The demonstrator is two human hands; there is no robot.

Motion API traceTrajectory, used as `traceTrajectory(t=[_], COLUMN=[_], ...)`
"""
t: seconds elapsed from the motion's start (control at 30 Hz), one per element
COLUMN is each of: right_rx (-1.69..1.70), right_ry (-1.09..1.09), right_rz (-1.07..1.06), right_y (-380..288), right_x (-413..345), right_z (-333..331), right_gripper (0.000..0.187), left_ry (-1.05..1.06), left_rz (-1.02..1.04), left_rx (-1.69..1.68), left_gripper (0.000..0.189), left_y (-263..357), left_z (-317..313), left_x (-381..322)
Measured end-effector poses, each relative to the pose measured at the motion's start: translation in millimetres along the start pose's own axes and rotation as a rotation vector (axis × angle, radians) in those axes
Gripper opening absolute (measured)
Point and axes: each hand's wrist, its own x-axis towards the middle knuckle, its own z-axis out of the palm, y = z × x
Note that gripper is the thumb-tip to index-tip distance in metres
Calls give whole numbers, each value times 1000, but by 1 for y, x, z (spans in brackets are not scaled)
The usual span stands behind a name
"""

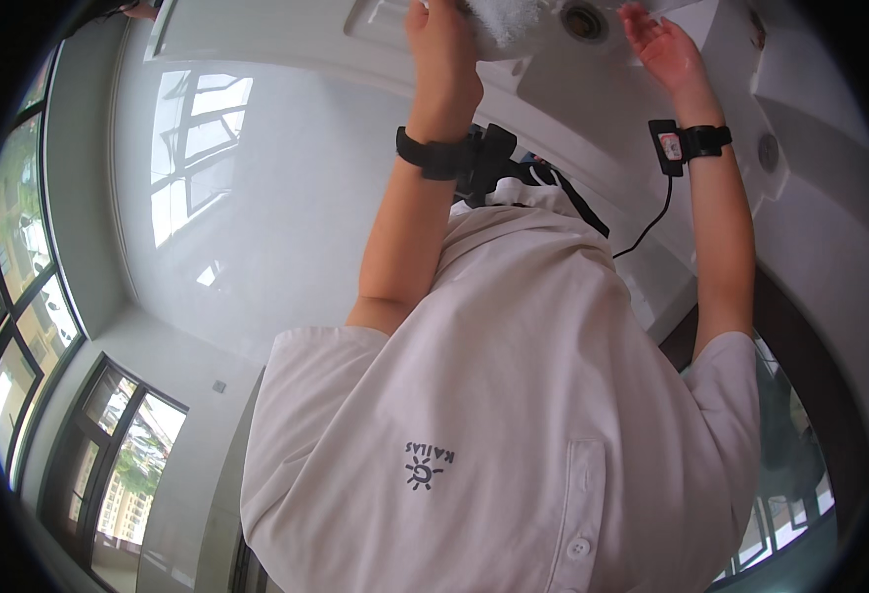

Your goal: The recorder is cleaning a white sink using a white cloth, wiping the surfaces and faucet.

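My left hand (pixel 442 37) is at the top edge of the view, its fingers curled and partly cut off. Against its inner side is a white, fuzzy or bristly thing (pixel 505 21), which the hand seems to grip; whether it is a cloth or a brush I cannot tell. My right hand (pixel 661 52) is over the white sink basin (pixel 575 93), palm showing, fingers slightly bent, holding nothing visible. Between the two hands lies the round metal drain (pixel 585 22). The palm looks wet.
Black straps with devices sit on both wrists, and a black cable (pixel 653 222) hangs from the right one. A second round fitting (pixel 768 152) is at the right. A glossy white surface (pixel 279 170) spreads to the left, with windows (pixel 27 274) beyond. Part of another person's hand (pixel 140 10) shows top left.
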Motion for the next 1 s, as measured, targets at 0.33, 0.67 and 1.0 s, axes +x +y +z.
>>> traceTrajectory(t=[0.33,0.67,1.0], right_rx=[468,467,-201], right_ry=[227,149,590], right_rz=[-282,-278,389], right_y=[-21,-16,34], right_x=[13,-21,-37], right_z=[40,60,3], right_gripper=[27,29,50], left_ry=[46,-28,-55], left_rz=[18,-26,-31], left_rx=[-45,-74,-99], left_gripper=[26,31,30], left_y=[1,-7,-16], left_z=[-15,-10,19], left_x=[4,31,57])
